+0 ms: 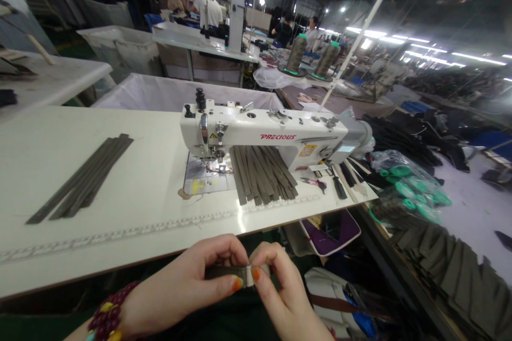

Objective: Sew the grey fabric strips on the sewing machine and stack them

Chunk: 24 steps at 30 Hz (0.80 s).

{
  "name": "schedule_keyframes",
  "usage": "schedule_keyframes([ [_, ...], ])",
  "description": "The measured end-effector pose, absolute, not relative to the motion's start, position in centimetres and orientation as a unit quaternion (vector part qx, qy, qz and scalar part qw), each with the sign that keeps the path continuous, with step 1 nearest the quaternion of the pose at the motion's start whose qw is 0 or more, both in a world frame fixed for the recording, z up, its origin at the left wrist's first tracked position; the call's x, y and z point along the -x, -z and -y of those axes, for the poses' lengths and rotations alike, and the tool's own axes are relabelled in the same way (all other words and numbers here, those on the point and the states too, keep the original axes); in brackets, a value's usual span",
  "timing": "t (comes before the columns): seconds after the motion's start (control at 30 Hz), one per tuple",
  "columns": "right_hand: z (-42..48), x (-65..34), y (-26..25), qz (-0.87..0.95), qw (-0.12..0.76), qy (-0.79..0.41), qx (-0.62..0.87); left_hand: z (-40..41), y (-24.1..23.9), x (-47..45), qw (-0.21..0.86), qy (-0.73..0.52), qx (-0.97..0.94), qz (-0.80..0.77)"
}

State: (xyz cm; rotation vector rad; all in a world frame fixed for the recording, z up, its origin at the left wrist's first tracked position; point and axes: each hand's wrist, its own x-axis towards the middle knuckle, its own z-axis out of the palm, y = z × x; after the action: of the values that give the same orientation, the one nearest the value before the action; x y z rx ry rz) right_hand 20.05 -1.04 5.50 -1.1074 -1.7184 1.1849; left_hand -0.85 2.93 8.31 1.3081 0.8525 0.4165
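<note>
My left hand and my right hand meet in front of the table's near edge, both pinching a grey-brown fabric strip. A pale band crosses the strip between my thumbs; the rest of it is mostly hidden by my fingers. Beyond my hands stands a white sewing machine. Under its arm lies a fanned pile of similar strips. Another small stack of strips rests on the left part of the table.
A measuring tape runs along the white tabletop. Small scissors and a black-handled tool lie right of the machine. More strips and bagged thread cones are at the right. People work in the background.
</note>
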Motion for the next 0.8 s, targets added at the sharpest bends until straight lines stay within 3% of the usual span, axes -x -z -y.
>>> schedule_keyframes([
  [0.63,0.9,-20.8,-5.3,0.674,0.367,-0.44,0.465,-2.8,-7.7,0.2,0.705,-0.205,-0.571,-0.368],
  [0.8,-1.4,-27.6,-4.8,0.664,0.46,-0.287,0.515,-2.5,-5.9,0.6,0.728,-0.245,-0.52,-0.373],
])
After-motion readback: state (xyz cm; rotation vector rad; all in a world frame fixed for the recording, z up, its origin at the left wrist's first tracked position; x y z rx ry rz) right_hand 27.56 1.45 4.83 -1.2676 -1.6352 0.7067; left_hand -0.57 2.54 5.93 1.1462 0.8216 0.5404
